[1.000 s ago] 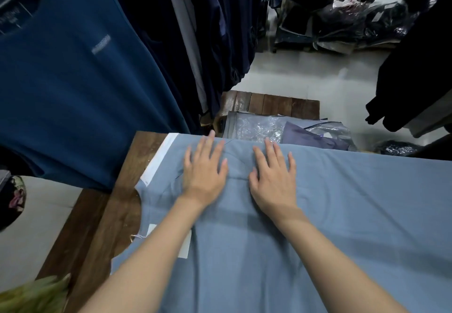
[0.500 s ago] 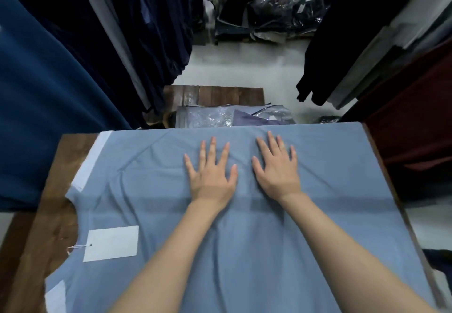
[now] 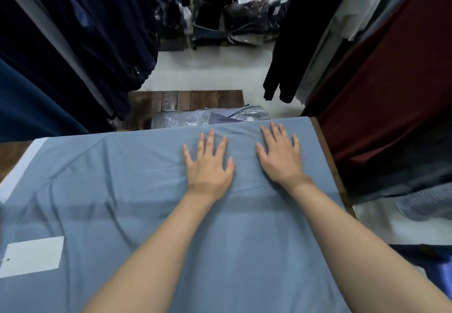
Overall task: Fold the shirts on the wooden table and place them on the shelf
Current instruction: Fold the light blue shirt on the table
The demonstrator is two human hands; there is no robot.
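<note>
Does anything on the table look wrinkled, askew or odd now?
Nothing looks damaged. The shirt has creases to the left of the left hand, and a white tag lies on it near the picture's left edge.

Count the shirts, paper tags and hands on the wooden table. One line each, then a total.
Shirts: 1, the blue shirt, spread flat
Paper tags: 1, the white tag, lying on the shirt
Hands: 2, left hand and right hand, both flat on the shirt
Total: 4
</note>
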